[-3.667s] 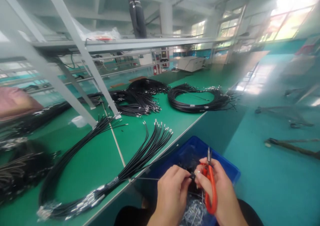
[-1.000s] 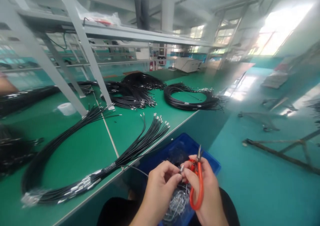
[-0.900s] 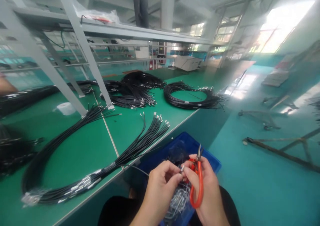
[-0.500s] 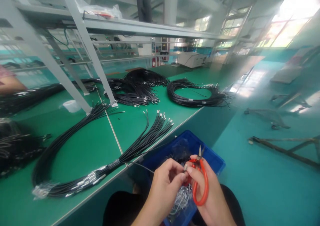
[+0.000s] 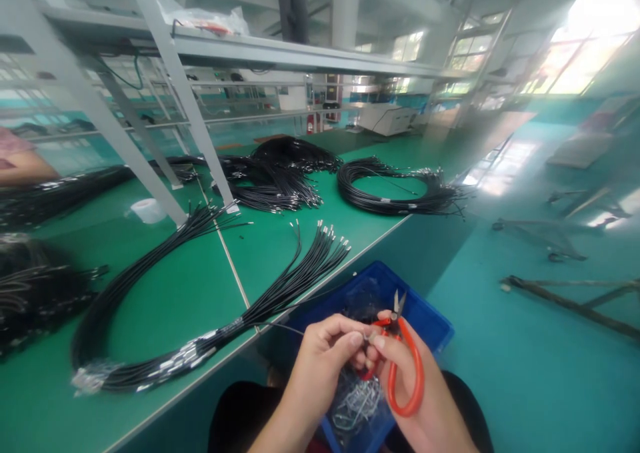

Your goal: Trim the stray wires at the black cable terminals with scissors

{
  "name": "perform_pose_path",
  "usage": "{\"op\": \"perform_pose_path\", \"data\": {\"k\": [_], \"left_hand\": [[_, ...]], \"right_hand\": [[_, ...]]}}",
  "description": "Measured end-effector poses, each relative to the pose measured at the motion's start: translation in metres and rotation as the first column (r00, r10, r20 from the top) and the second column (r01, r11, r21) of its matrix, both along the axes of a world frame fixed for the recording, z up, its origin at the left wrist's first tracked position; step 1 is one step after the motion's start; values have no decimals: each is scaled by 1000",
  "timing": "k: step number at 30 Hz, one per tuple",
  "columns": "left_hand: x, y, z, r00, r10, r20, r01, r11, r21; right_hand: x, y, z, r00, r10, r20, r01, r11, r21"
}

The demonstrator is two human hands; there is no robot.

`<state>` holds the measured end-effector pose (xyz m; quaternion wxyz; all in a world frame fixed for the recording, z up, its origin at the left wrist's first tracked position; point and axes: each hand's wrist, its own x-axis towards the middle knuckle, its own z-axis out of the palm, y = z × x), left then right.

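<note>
My left hand (image 5: 325,359) pinches the end of a thin black cable (image 5: 283,327), which leads back to a bundle of black cables (image 5: 200,353) on the green table. Red-handled cutters (image 5: 417,379) rest in my right hand (image 5: 413,366), their blades pointing up and slightly apart. The thumb and finger of that hand meet my left fingertips at a small piece, too small to make out. Both hands are over a blue bin (image 5: 435,323) holding clear bags and small metal parts (image 5: 357,403).
More cable coils (image 5: 380,206) lie further back on the green table (image 5: 270,239). Metal shelf posts (image 5: 185,106) rise at the left, beside a white roll (image 5: 149,211). Another person's arm (image 5: 30,166) shows at the far left. A wheeled metal frame (image 5: 565,299) stands on the floor at right.
My left thumb and fingers have shifted slightly at the small piece, and the fingertips are pressed closer together. The cutters stay in my right hand. The whole view has moved slightly.
</note>
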<state>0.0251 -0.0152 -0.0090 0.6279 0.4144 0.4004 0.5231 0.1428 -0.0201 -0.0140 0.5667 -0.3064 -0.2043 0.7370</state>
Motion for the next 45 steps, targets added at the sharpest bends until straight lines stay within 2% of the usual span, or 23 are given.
{"op": "perform_pose_path", "data": {"k": [5,11,13,14,16,17,19,21,23,25,27,30,32,34,36,38,40,42,45], "left_hand": [[2,-1,-2,998,36,60,-36,999,-1],[2,3,-4,997,-17,75,18,1000,-9],[-2,3,-4,1000,-13,-8,13,1000,5],[-4,2,-3,995,22,-101,-18,999,32],[-8,0,-1,921,144,-362,-88,982,167],[-8,-1,0,849,209,-485,-87,961,263],[-9,-2,1,680,325,-657,3,895,446],[-9,-2,0,549,430,-717,98,818,566],[-11,-1,-2,492,504,-710,89,782,617],[-12,-1,-2,532,485,-694,7,817,576],[-12,-1,0,659,349,-666,-44,902,429],[-7,-3,2,862,105,-497,-6,980,197],[-4,-3,1,926,48,-375,1,992,129],[-3,-3,-2,943,64,-327,-27,993,117],[-3,-2,-5,941,78,-328,-41,992,116],[-5,-1,-6,937,83,-340,-49,993,108],[-5,-1,-5,938,72,-339,-41,995,96],[-4,-1,-2,937,65,-343,-34,995,95],[-2,-2,2,924,78,-374,-41,993,107]], "right_hand": [[0,-1,3,999,-6,-42,4,999,-36],[0,3,-3,992,5,-125,-9,1000,-25],[2,5,-6,988,15,-151,-19,1000,-24],[2,6,-7,988,10,-153,-16,999,-34],[2,6,-7,990,-9,-142,1,999,-53],[2,6,-6,991,-18,-132,10,998,-60],[1,6,-3,993,-26,-114,18,998,-67],[0,6,-1,994,-27,-107,19,997,-70],[0,5,1,994,-31,-104,23,997,-73],[0,4,3,994,-43,-97,36,996,-77],[1,4,5,995,-57,-83,51,996,-76],[0,5,7,996,-53,-70,49,997,-55],[-1,6,7,998,-28,-54,26,999,-42],[-1,6,6,999,-38,16,39,999,-17],[0,6,5,978,-120,171,114,993,43],[1,5,3,898,-228,377,176,970,166],[1,5,0,780,-320,538,159,932,325],[0,5,-5,685,-397,611,122,889,441],[-2,5,-13,602,-484,635,125,842,524]]}}
